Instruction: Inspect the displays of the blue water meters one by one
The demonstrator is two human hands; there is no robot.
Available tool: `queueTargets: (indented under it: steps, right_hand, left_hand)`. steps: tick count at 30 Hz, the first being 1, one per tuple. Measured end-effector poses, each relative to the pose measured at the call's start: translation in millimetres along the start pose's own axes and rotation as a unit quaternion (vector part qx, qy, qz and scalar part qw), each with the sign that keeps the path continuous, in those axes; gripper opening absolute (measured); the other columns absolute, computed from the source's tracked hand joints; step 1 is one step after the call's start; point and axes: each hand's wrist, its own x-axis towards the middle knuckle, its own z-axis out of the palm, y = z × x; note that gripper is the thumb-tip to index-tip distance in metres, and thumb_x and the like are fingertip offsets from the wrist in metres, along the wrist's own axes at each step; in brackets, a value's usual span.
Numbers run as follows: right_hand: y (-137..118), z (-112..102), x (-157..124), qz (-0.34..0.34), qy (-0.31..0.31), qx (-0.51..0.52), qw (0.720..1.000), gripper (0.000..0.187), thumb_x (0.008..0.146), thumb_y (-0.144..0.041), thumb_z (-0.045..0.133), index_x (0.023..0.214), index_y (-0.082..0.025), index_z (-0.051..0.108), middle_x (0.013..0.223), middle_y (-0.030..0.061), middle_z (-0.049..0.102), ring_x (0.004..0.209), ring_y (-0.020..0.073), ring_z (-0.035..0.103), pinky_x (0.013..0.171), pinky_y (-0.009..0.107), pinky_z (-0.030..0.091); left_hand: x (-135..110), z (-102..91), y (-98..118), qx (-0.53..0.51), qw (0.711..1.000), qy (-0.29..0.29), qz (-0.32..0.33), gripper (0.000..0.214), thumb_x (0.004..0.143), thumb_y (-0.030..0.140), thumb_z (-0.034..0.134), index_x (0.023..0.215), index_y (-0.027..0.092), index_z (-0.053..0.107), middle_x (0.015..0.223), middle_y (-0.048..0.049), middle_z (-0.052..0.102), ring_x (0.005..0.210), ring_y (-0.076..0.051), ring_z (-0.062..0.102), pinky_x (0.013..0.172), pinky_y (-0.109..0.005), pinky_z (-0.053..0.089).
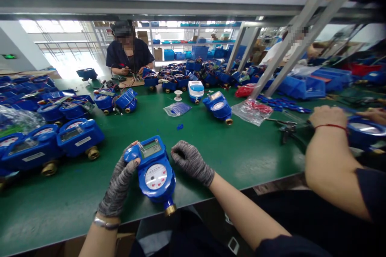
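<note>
Head view: the wearer's left hand (118, 182), in a grey fingertip-less glove, is grasping a blue meter (165, 161) by its upper left corner; this grip is closing around the round blue cap (131, 153), with the thumb pressing on the near side. The meter is sitting at the near edge of the green bench (235, 156), left of centre, tilting its face towards the wearer; whether it is bearing on the bench or hanging slightly above cannot be told. Its display (150, 149) and round dial (156, 176) are facing up, and its brass fitting (170, 209) is pointing nearward.

The right hand (193, 162), gloved alike, is lying just right of the meter with fingers curling; whether that grip is clenching anything small cannot be told.

Small blue pieces (180, 127) are lying beyond the right hand. Farther off, a plastic bag (177, 109), a white spool (177, 95) and a second blue meter (219, 106) are standing or lying. More meters (80, 136) are crowding the left side. At the right, a co-worker's arm (331, 144) is reaching over the bench; another person (129, 54) is working at the far side.
</note>
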Motion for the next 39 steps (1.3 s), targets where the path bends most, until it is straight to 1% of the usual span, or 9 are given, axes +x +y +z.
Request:
queueTargets:
  steps: [4, 11, 19, 22, 25, 28, 32, 35, 39]
  right_hand:
    - [11, 3, 18, -0.012, 0.019, 0.004, 1.0, 0.007, 0.086, -0.018, 0.058, 0.084, -0.016, 0.064, 0.082, 0.0024, 0.063, 0.076, 0.0144, 0.057, 0.074, 0.027, 0.046]
    - [19, 10, 38, -0.051, -0.056, -0.041, 0.996, 0.008, 0.088, -0.018, 0.06, 0.092, -0.016, 0.066, 0.09, 0.0027, 0.063, 0.082, 0.0143, 0.057, 0.075, 0.024, 0.045]
    - [14, -5, 52, -0.107, -0.157, -0.144, 0.971, 0.012, 0.089, -0.022, 0.06, 0.096, -0.016, 0.068, 0.094, 0.006, 0.063, 0.084, 0.0163, 0.059, 0.075, 0.025, 0.047]
    - [15, -10, 55, -0.14, -0.195, -0.164, 0.957, 0.014, 0.091, -0.024, 0.058, 0.097, -0.016, 0.068, 0.096, 0.0075, 0.063, 0.086, 0.0179, 0.059, 0.076, 0.026, 0.047]
    - [14, -13, 54, -0.142, -0.211, -0.156, 0.955, 0.015, 0.092, -0.025, 0.055, 0.094, -0.017, 0.068, 0.097, 0.0082, 0.063, 0.087, 0.0187, 0.059, 0.078, 0.028, 0.047]
    - [11, -14, 52, -0.095, -0.204, -0.124, 0.966, 0.018, 0.09, -0.026, 0.053, 0.089, -0.016, 0.069, 0.093, 0.0096, 0.064, 0.084, 0.0199, 0.059, 0.078, 0.031, 0.048]
    - [8, -7, 51, 0.06, -0.171, 0.03, 0.983, 0.025, 0.087, -0.035, 0.054, 0.08, -0.016, 0.068, 0.081, 0.0068, 0.066, 0.074, 0.0183, 0.06, 0.071, 0.029, 0.05]
    - [8, 1, 53, 0.18, -0.179, 0.178, 0.951, 0.029, 0.082, -0.043, 0.06, 0.078, -0.016, 0.068, 0.077, 0.006, 0.068, 0.071, 0.0181, 0.061, 0.066, 0.029, 0.05]
    - [5, 4, 54, 0.223, -0.209, 0.296, 0.905, 0.034, 0.076, -0.047, 0.069, 0.09, -0.016, 0.071, 0.086, 0.0089, 0.071, 0.082, 0.0209, 0.066, 0.074, 0.032, 0.053]
  left_hand:
    - [1, -3.8, -5, -0.021, 1.0, 0.002, 0.001, 0.05, 0.088, 0.033, 0.067, 0.135, 0.027, 0.053, 0.137, -0.005, 0.056, 0.129, -0.028, 0.049, 0.115, -0.046, 0.032]
    - [-1, 1.2, 1, -0.026, 1.0, -0.016, -0.009, 0.055, 0.088, 0.032, 0.067, 0.14, 0.027, 0.049, 0.134, -0.0046, 0.059, 0.126, -0.026, 0.052, 0.109, -0.038, 0.041]
    - [-2, 7.3, 7, -0.057, 0.998, -0.034, -0.022, 0.06, 0.09, 0.03, 0.065, 0.145, 0.027, 0.041, 0.135, -0.0055, 0.058, 0.129, -0.026, 0.049, 0.105, -0.034, 0.045]
    - [-2, 8.9, 9, -0.063, 0.997, -0.043, -0.017, 0.061, 0.089, 0.03, 0.066, 0.144, 0.024, 0.041, 0.137, -0.0074, 0.056, 0.13, -0.028, 0.048, 0.107, -0.037, 0.043]
    - [-2, 13.3, 13, -0.087, 0.994, -0.057, -0.015, 0.061, 0.089, 0.03, 0.066, 0.143, 0.021, 0.041, 0.137, -0.0106, 0.057, 0.125, -0.031, 0.053, 0.108, -0.044, 0.042]
    - [-2, 17.8, 16, -0.101, 0.994, -0.049, -0.008, 0.064, 0.087, 0.03, 0.068, 0.144, 0.019, 0.04, 0.135, -0.0121, 0.057, 0.123, -0.031, 0.054, 0.109, -0.045, 0.039]
    - [-1, 20.7, 14, -0.129, 0.99, -0.057, -0.009, 0.064, 0.085, 0.03, 0.071, 0.14, 0.016, 0.043, 0.134, -0.0156, 0.058, 0.123, -0.034, 0.055, 0.108, -0.048, 0.04]
    - [-1, 22.9, 12, -0.17, 0.983, -0.067, -0.022, 0.066, 0.083, 0.03, 0.074, 0.14, 0.017, 0.043, 0.135, -0.0163, 0.057, 0.123, -0.035, 0.054, 0.109, -0.051, 0.037]
    - [-4, 27.0, 12, -0.199, 0.978, -0.046, -0.036, 0.064, 0.083, 0.03, 0.073, 0.14, 0.021, 0.045, 0.139, -0.0137, 0.054, 0.13, -0.033, 0.048, 0.115, -0.049, 0.03]
